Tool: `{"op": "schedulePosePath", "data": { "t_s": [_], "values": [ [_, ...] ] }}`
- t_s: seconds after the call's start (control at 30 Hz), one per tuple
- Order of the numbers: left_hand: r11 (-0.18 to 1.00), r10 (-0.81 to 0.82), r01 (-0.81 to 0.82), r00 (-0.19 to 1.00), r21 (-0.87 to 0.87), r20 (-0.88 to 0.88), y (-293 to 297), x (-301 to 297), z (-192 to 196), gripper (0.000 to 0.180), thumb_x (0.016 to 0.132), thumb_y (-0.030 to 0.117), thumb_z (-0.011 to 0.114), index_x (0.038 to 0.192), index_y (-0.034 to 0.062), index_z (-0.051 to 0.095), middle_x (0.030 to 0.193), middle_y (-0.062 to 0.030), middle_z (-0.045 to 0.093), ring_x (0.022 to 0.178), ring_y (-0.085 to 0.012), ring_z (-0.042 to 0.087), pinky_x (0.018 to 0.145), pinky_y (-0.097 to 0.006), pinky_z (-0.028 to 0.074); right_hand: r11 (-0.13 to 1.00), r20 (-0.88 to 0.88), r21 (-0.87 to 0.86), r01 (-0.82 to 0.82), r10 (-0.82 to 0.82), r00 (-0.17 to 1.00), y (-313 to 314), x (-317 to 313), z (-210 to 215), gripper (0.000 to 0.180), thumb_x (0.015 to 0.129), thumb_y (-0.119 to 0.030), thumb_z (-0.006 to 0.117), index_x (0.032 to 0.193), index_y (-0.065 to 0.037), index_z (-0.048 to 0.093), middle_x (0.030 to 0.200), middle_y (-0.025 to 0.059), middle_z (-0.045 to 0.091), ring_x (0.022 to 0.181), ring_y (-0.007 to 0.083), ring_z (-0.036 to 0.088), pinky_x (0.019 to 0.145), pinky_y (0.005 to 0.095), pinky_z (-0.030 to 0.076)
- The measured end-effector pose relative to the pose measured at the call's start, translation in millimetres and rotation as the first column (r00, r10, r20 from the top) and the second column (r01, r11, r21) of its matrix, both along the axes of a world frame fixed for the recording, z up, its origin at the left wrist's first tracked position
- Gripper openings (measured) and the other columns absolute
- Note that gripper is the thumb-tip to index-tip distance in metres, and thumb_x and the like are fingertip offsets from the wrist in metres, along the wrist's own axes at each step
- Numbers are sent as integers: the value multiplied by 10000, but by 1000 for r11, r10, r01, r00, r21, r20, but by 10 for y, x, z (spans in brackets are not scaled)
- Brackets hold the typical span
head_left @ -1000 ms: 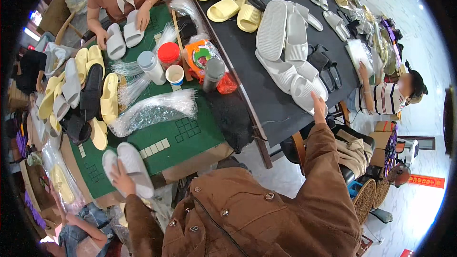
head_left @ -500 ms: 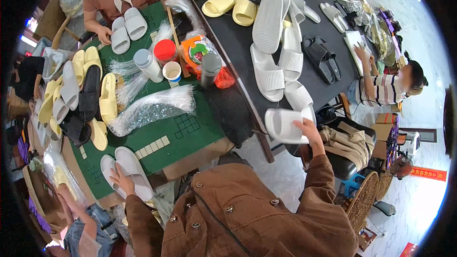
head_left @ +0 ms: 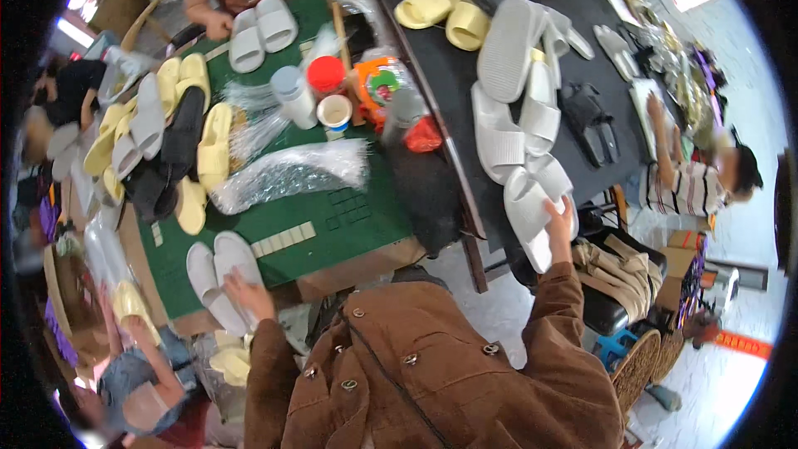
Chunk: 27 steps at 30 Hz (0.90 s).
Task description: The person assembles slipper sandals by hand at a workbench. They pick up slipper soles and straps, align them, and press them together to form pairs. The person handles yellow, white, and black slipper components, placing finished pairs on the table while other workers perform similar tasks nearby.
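Room: a crowded workroom with a pale tiled floor at lower right; other people sit around the tables, one in a brown top at upper centre, one in a striped shirt at the right edge.
Black table (head_left: 465,91): fills the upper right, strewn with white and yellow slippers and one dark pair.
Green table (head_left: 332,233): fills the centre left, carrying a heap of yellow, grey and black slippers at far left, crinkled clear plastic bags (head_left: 287,173), a row of small pale tiles and some jars and cups.
Step in hand: judging by the reach, slippers are being gathered from both tables at once, one in each hand.
Right hand (head_left: 559,223): at centre right, fingers curled over the edge of a white slipper (head_left: 532,214) that hangs past the near edge of the black table, just below the white pile.
Left hand (head_left: 243,293): at lower left, fingers spread narrowly and pressed on a white slipper pair (head_left: 218,276) lying side by side at the near edge of the green table.
Next move: it likely calls for a firm pinch on the overhanging slipper so it does not slide to the floor.
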<state>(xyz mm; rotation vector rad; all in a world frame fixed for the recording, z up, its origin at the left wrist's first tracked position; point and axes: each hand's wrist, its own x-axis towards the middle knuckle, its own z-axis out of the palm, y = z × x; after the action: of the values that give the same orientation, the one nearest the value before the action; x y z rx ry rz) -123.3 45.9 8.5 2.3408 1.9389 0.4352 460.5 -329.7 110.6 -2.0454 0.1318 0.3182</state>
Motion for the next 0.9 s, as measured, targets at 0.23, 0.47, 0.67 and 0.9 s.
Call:
{"op": "schedulePosePath", "data": {
  "t_s": [0.23, 0.47, 0.67, 0.9],
  "values": [
    [965, -214, 209, 977, -156, -12, -553, 833, 405, 580, 759, 47, 551, 1318, 158, 444, 1490, -127, 191, 1380, -389, 107, 1022, -665, 109, 856, -354, 516, -14, 229, 907, -219, 132, -61, 221, 810, -176, 653, 998, -68, 610, 916, 4, 586, 874, 105, 561, 747, 237, 444],
    [968, 9, -57, 981, -244, -192, -499, 307, 220, 517, 826, 118, 511, 1321, 21, 394, 1513, -13, 127, 1370, -389, 120, 1015, -661, 151, 846, -346, 523, 105, 97, 933, -426, -279, -36, 369, 816, -246, 632, 1113, -34, 578, 1023, 75, 631, 931, 194, 603, 813, 330, 484],
    [982, -70, 77, 996, -175, 45, 10, -414, -63, 509, 785, 22, 507, 1279, -58, 417, 1493, -93, 195, 1317, -391, 266, 1022, -528, 289, 827, -509, 479, 295, -12, 861, -304, -377, 311, 353, 836, -217, 635, 1128, -31, 570, 960, 55, 652, 852, 201, 639, 740, 313, 524],
    [943, 118, -182, 966, -279, -232, 572, -885, 99, 457, 780, 85, 532, 1223, -23, 490, 1457, -117, 246, 1333, -374, 235, 996, -580, 288, 788, -277, 565, -246, 462, 843, 826, -1017, 1086, 451, 855, -90, 565, 1284, -6, 452, 1196, 100, 562, 1044, 185, 570, 903, 306, 447]
  ]
}}
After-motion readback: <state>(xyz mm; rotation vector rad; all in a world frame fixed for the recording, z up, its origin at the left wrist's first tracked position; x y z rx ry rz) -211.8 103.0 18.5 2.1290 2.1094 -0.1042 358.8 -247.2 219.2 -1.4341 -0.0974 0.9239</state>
